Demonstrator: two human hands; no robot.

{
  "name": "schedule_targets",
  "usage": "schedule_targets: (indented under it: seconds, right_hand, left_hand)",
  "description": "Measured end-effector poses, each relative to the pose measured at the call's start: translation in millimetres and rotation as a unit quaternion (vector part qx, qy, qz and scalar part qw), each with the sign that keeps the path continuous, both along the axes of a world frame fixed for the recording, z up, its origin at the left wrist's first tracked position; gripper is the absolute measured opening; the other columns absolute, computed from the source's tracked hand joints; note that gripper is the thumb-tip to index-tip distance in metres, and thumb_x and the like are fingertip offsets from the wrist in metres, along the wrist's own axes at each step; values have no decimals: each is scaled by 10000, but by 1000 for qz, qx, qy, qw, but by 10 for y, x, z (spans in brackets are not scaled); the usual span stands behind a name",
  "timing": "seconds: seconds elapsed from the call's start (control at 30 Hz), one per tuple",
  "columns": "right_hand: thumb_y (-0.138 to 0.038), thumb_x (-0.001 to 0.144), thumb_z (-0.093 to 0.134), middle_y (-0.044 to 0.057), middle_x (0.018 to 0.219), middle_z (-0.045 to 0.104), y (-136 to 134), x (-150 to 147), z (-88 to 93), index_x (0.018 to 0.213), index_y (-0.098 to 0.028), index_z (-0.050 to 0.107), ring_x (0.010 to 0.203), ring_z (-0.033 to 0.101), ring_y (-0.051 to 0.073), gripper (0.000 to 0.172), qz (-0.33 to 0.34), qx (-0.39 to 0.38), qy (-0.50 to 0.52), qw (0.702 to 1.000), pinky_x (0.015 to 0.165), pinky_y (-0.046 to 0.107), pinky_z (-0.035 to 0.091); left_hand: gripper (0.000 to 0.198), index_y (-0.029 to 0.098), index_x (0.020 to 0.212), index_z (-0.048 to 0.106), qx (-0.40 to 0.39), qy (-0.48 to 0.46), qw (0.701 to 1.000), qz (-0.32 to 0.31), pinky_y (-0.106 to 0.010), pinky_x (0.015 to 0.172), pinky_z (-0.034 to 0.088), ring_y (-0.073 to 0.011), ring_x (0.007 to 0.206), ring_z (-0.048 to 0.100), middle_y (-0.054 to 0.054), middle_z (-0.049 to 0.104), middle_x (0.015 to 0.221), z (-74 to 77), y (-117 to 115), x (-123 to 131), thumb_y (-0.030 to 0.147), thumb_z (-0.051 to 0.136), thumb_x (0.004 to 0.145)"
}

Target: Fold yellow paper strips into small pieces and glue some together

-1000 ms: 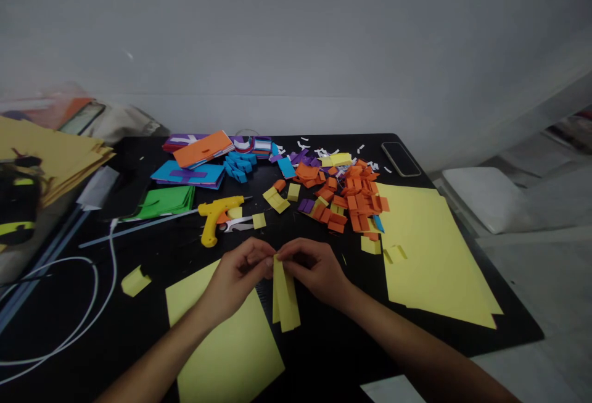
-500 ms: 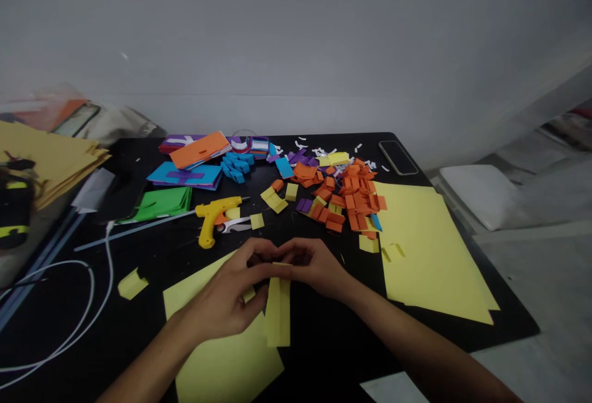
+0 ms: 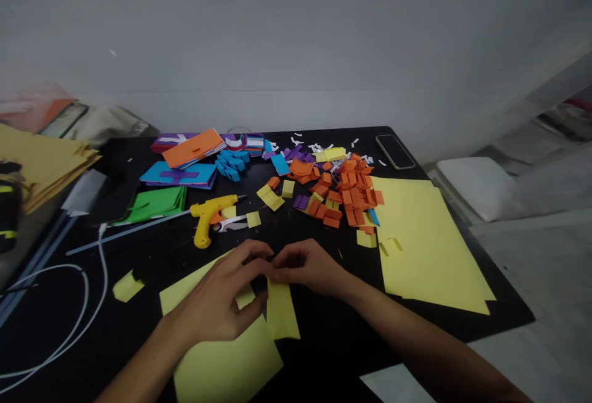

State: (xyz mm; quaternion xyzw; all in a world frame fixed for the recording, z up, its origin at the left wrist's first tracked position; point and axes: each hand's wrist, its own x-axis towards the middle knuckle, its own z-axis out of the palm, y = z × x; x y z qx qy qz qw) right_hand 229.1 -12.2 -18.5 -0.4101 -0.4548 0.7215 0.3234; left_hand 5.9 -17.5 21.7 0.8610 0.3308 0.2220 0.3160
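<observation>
A narrow strip of yellow paper hangs down toward me from the fingertips of both hands, with a slight crease along it. My right hand pinches its far end between thumb and fingers. My left hand grips the same end from the other side, its fingers curled and partly hiding the strip. Beneath the left hand lies a large yellow sheet. A small yellow piece shows between the left fingers; whether it is held I cannot tell.
Beyond my hands lie a yellow glue gun, scissors and a pile of folded orange pieces. Yellow sheets and a phone are at the right. Folded coloured papers sit back left; a white cable curls at the left.
The strip's near end has swung slightly right and its face has turned. My thumbs, stretched across the strip before, now pinch its far end. The view has shifted a little.
</observation>
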Motion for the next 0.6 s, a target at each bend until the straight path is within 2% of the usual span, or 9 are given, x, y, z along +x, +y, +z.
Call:
schedule_targets:
  seconds: [0.13,0.33,0.6]
  right_hand:
    - [-440,651,929,11,776,773,-6,-17,-5,844,-177,799,693,704,153,351,-23,2,7,1000,692,280,531]
    - [-404,671,924,2,761,759,-16,-29,25,834,-185,776,682,697,140,311,-60,20,11,998,673,262,528]
    - [-353,731,879,8,812,768,-42,-35,77,857,-186,765,728,713,142,239,-77,37,23,996,721,269,558]
  left_hand:
    - [313,246,1107,581,1,-4,1000,5,-340,912,554,-237,1085,649,-87,603,1216,-22,15,19,95,649,842]
    - [230,249,1133,576,23,-39,999,15,-271,803,550,-186,950,681,-62,647,1069,-108,35,32,114,603,949]
    - [206,234,1130,599,57,-86,994,34,-258,745,566,-177,866,689,-60,687,1001,-138,43,47,133,641,955]
